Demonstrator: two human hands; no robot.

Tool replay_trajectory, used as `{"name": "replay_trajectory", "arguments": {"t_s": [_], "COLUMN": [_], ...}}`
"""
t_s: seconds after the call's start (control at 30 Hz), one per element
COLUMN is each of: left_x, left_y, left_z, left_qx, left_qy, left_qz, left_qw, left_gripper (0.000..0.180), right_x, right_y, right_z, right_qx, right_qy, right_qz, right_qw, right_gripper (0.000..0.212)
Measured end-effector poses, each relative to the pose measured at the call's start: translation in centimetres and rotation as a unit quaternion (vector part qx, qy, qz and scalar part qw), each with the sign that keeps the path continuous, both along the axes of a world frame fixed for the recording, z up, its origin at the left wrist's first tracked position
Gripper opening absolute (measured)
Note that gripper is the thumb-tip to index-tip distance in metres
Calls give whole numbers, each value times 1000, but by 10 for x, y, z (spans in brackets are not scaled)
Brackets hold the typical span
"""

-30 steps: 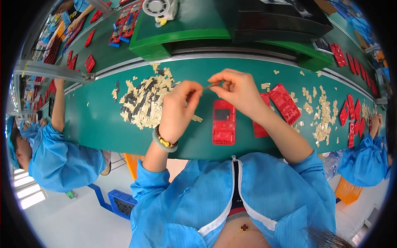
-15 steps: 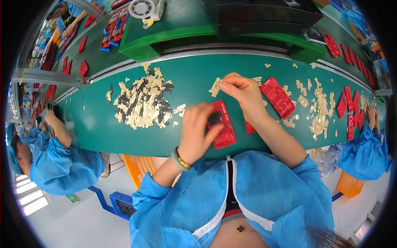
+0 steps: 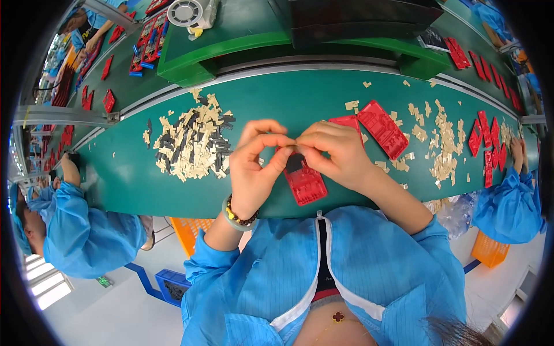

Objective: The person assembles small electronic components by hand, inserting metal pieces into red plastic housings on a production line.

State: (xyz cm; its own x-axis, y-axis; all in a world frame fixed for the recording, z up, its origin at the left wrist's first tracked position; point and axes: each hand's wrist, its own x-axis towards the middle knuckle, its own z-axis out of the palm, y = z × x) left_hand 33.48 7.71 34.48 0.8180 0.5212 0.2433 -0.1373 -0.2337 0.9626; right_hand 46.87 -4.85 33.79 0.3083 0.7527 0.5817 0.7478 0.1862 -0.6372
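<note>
My left hand (image 3: 254, 164) and my right hand (image 3: 340, 154) meet fingertip to fingertip over a red plastic casing (image 3: 309, 187). Both are closed in a pinch. The small beige strip held by my right hand a moment ago is now hidden between the fingertips. A black pad (image 3: 295, 164) lies in the upper part of the casing, partly covered by my fingers. Beyond my right hand, a second red casing (image 3: 348, 121) is half hidden, and a third red casing (image 3: 383, 130) lies tilted to its right, its ribbed inside facing up.
A heap of beige and black strips (image 3: 193, 138) lies left on the green table (image 3: 127, 173). More beige pieces (image 3: 444, 141) are scattered to the right, near several red casings (image 3: 487, 135). A green raised shelf (image 3: 242, 49) runs along the back. Co-workers in blue (image 3: 92, 228) sit on both sides.
My right hand has come down and left with the beige strip. My left hand has risen off the casing to meet it, fingertips now together.
</note>
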Motion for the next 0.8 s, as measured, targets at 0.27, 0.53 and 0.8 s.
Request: {"name": "replay_trajectory", "arguments": {"t_s": [0.27, 0.53, 0.8], "left_x": [0, -5, 4], "left_y": [6, 1, 26], "left_z": [1, 13, -13], "left_qx": [46, 351, 494], "left_qy": [47, -117, -105], "left_qz": [12, -73, -32], "left_qw": [998, 926, 863], "left_gripper": [8, 11, 20], "right_x": [-6, 15, 38], "right_y": [7, 1, -4], "right_z": [12, -3, 3], "right_qx": [49, -126, -121], "right_qy": [-59, 140, 11], "right_qz": [-71, -22, 14], "right_qw": [995, 982, 992], "right_gripper": [13, 12, 18]}}
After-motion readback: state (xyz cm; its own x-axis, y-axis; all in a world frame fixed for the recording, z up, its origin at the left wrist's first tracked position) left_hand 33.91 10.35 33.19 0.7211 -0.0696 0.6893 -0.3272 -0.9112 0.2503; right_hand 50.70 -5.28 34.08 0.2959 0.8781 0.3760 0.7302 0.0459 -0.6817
